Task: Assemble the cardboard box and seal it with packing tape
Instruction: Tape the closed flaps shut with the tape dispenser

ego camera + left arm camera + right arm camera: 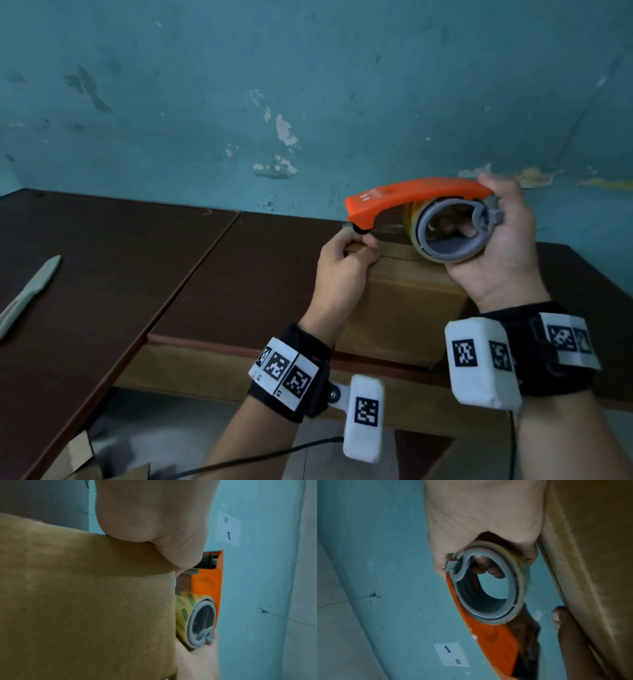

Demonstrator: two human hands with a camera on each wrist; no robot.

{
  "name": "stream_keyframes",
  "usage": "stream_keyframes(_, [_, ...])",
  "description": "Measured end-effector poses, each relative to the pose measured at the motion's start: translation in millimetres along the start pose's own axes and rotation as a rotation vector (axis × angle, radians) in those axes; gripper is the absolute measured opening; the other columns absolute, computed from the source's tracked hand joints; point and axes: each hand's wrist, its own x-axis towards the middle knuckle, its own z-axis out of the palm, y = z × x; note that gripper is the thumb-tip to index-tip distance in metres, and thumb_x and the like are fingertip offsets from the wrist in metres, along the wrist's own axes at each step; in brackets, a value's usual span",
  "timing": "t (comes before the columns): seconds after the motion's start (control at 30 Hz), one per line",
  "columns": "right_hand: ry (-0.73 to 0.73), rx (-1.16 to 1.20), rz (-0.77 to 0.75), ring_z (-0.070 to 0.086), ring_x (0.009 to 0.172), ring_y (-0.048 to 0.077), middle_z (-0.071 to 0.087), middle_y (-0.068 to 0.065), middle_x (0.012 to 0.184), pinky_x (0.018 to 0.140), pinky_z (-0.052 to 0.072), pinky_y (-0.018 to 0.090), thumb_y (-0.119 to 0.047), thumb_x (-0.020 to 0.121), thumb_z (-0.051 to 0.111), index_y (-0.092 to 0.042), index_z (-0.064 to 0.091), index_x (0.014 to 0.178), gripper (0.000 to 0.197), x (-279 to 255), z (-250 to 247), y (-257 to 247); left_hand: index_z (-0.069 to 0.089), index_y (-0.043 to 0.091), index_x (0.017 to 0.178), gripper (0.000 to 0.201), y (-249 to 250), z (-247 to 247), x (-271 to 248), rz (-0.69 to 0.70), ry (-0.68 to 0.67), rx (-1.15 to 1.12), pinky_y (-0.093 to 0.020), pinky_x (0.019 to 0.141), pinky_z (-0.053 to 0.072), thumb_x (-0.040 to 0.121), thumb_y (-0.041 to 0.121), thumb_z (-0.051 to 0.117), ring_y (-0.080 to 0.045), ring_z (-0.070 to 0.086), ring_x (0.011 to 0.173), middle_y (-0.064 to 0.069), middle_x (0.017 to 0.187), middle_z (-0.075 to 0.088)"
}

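Observation:
A brown cardboard box [404, 301] stands on the dark table [239, 281] near its front edge. My right hand [503, 246] grips an orange tape dispenser [411, 197] with a roll of clear tape [445, 236] on a grey hub, held just above the box's top. My left hand [342, 263] curls over the box's top left corner, its fingertips at the dispenser's front end. The box [85, 601] fills the left wrist view, with the dispenser [207, 582] and roll [195, 615] beyond it. In the right wrist view fingers reach through the grey hub [488, 588], and the box [590, 561] is on the right.
A grey utility knife [30, 294] lies on the table's left side. A teal wall [274, 102] rises right behind the table. Cardboard scraps [85, 459] lie on the floor below the front edge. A cable [257, 459] trails from my left wrist.

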Motion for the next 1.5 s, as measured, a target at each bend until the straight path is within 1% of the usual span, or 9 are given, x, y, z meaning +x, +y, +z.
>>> stream_keyframes(0.1, [-0.005, -0.030, 0.010, 0.067, 0.061, 0.015, 0.065, -0.001, 0.062, 0.066, 0.057, 0.028, -0.026, 0.100, 0.050, -0.020, 0.065, 0.062, 0.042, -0.8, 1.7, -1.1, 0.065, 0.019, 0.083, 0.006, 1.6, 0.1, -3.9, -0.017, -0.012, -0.054, -0.039, 0.082, 0.046, 0.088, 0.022, 0.064, -0.022, 0.060, 0.086, -0.005, 0.087, 0.062])
stream_keyframes(0.33, [-0.002, -0.067, 0.004, 0.067, 0.070, 0.018, 0.066, 0.003, 0.072, 0.072, 0.059, 0.032, -0.026, 0.099, 0.055, -0.019, 0.067, 0.070, 0.031, -1.6, 0.2, 1.0, 0.077, 0.008, 0.090, 0.063, 9.8, -20.6, 4.2, -0.207, -0.019, -0.433, -0.034, 0.075, 0.050, 0.104, 0.055, 0.039, -0.024, 0.067, 0.079, -0.013, 0.087, 0.074])
stream_keyframes(0.47, [-0.008, -0.100, -0.004, 0.068, 0.072, 0.018, 0.067, 0.003, 0.074, 0.073, 0.060, 0.032, -0.026, 0.099, 0.054, -0.017, 0.064, 0.079, 0.024, -1.8, -1.3, 0.9, 0.072, 0.014, 0.090, 0.031, 11.7, -26.4, 4.0, -0.141, -0.038, -0.404, -0.034, 0.073, 0.041, 0.101, 0.036, 0.054, -0.025, 0.058, 0.081, -0.013, 0.094, 0.066])
stream_keyframes(0.9, [-0.101, -0.154, -0.031, 0.071, 0.075, 0.018, 0.072, 0.001, 0.075, 0.076, 0.060, 0.034, -0.028, 0.099, 0.055, -0.020, 0.074, 0.072, 0.034, -4.0, 0.2, 4.1, 0.066, 0.009, 0.078, 0.022, 7.3, -37.9, 7.2, -0.216, -0.096, -0.393, -0.030, 0.071, 0.041, 0.093, 0.007, 0.050, -0.021, 0.055, 0.074, -0.010, 0.080, 0.059])
stream_keyframes(1.03, [-0.216, -0.253, 0.050, 0.070, 0.097, 0.030, 0.072, 0.015, 0.101, 0.093, 0.058, 0.044, -0.049, 0.069, 0.085, -0.011, 0.073, 0.099, 0.050, -1.5, -4.9, 1.7, 0.058, 0.010, 0.099, 0.009, 7.3, -42.4, 9.8, -0.249, -0.095, -0.404, -0.037, 0.083, 0.039, 0.092, 0.013, 0.054, -0.030, 0.049, 0.091, -0.014, 0.098, 0.051])
stream_keyframes(1.1, [-0.255, -0.409, 0.062, 0.064, 0.102, 0.035, 0.065, 0.022, 0.107, 0.101, 0.051, 0.047, -0.038, 0.057, 0.096, -0.002, 0.067, 0.107, 0.067, -0.7, -7.3, 3.6, 0.068, 0.009, 0.080, 0.022, 7.9, -47.6, 10.4, -0.215, -0.095, -0.420, -0.035, 0.086, 0.047, 0.093, 0.008, 0.050, -0.023, 0.065, 0.086, -0.008, 0.087, 0.067])
stream_keyframes(1.23, [-0.192, -0.670, 0.022, 0.070, 0.111, 0.037, 0.065, 0.030, 0.112, 0.103, 0.054, 0.049, 0.019, 0.066, 0.076, 0.021, 0.051, 0.120, 0.060, -2.4, -2.9, 8.9, 0.068, 0.009, 0.092, 0.016, 5.1, -61.2, 14.8, -0.177, -0.126, -0.466, -0.034, 0.091, 0.054, 0.078, 0.012, 0.062, -0.015, 0.075, 0.090, -0.004, 0.089, 0.074])
stream_keyframes(1.37, [-0.113, -0.687, 0.045, 0.066, 0.105, 0.034, 0.064, 0.022, 0.109, 0.107, 0.049, 0.056, 0.034, 0.069, 0.060, 0.004, 0.060, 0.114, 0.054, -2.8, -0.9, 8.2, 0.067, 0.005, 0.102, 0.024, -2.8, -70.7, 17.2, -0.193, -0.155, -0.357, -0.045, 0.108, 0.050, 0.085, 0.016, 0.054, -0.018, 0.075, 0.100, -0.008, 0.099, 0.077])
stream_keyframes(1.5, [-0.087, -0.648, 0.047, 0.065, 0.104, 0.033, 0.063, 0.019, 0.105, 0.105, 0.047, 0.057, 0.037, 0.066, 0.050, -0.007, 0.063, 0.099, 0.056, -3.7, 2.0, 7.8, 0.072, 0.008, 0.084, 0.028, 3.3, -75.4, 11.2, -0.194, -0.162, -0.225, -0.032, 0.089, 0.055, 0.098, 0.002, 0.049, -0.015, 0.070, 0.085, -0.004, 0.082, 0.073])
